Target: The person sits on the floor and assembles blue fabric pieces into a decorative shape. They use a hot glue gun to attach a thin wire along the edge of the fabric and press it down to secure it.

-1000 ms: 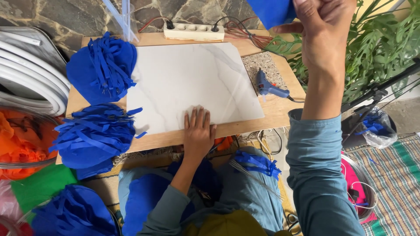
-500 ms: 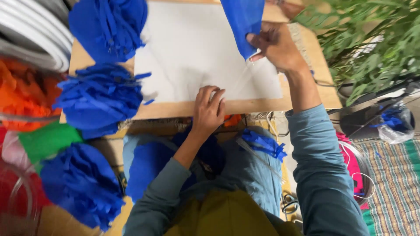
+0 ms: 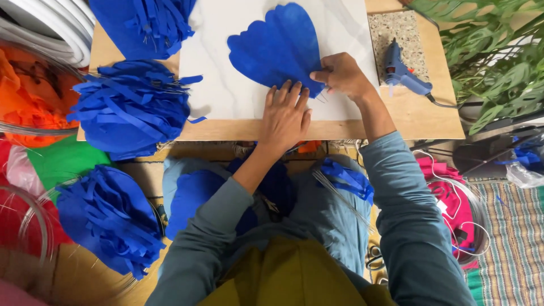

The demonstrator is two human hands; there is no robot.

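Blue petal-shaped felt piece (image 3: 277,48) lies flat on white marble-look board (image 3: 226,90), which sits on wooden desk (image 3: 419,116). Petal's narrow end points toward the person, scalloped wide end away. Right hand (image 3: 343,75) at petal's lower right edge: thumb + fingers (image 3: 318,75) closed in a pinch on the felt edge, holding it. Left hand (image 3: 285,116) flat on the board just below the petal, fingers spread wide, fingertips touching petal's bottom edge, gripping nothing. Thin wires (image 3: 322,97) show betw. the two hands near the petal tip; can't tell if they're held. Blue glue gun (image 3: 403,73) lies on the desk to the right of the board, near right hand but apart, cord trailing off to the right. Left of the board: fringed blue felt bundles (image 3: 133,107), one partly on the desk edge, another at top overlapping the board, another lower left off the desk. More blue felt pieces (image 3: 345,178) in the person's lap. Orange material (image 3: 28,96) and green sheet (image 3: 59,158) at far left. Pink item w/ white cable (image 3: 453,204) at right on a striped mat, green plant (image 3: 493,56) top right.
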